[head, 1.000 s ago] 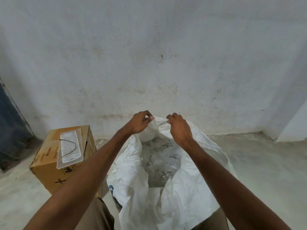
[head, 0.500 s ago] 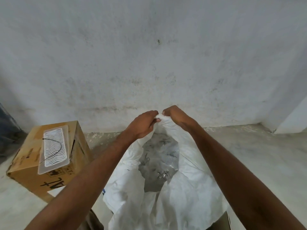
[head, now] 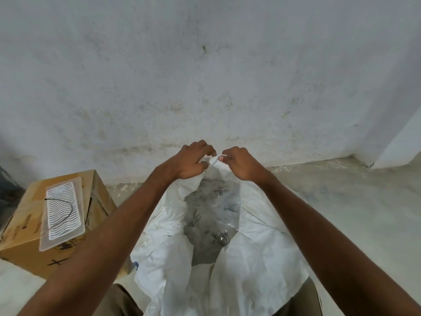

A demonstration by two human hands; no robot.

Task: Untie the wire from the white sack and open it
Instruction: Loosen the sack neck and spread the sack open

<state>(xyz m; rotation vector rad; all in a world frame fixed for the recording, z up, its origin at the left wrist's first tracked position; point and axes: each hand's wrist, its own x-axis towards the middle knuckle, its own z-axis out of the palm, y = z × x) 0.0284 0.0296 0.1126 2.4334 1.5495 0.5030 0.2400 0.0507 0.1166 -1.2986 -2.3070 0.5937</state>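
The white sack (head: 255, 265) stands on the floor between my knees with its mouth spread wide. Inside it shows a clear plastic liner (head: 214, 215) over small dark metal parts. My left hand (head: 191, 163) and my right hand (head: 241, 165) both pinch the far rim of the sack, close together, with a fold of white cloth bunched between their fingertips. A thin black wire (head: 61, 213) lies curved on a clear plastic lid on the cardboard box at the left, apart from the sack.
A brown cardboard box (head: 95, 201) stands on the floor left of the sack, with a clear plastic lid (head: 61, 210) lying on top. A stained white wall (head: 205, 76) rises just behind the sack. Concrete floor (head: 353, 201) stretches to the right.
The camera tilted slightly and my hands stayed pinched together on the sack's far rim. The sack's mouth has stayed wide.
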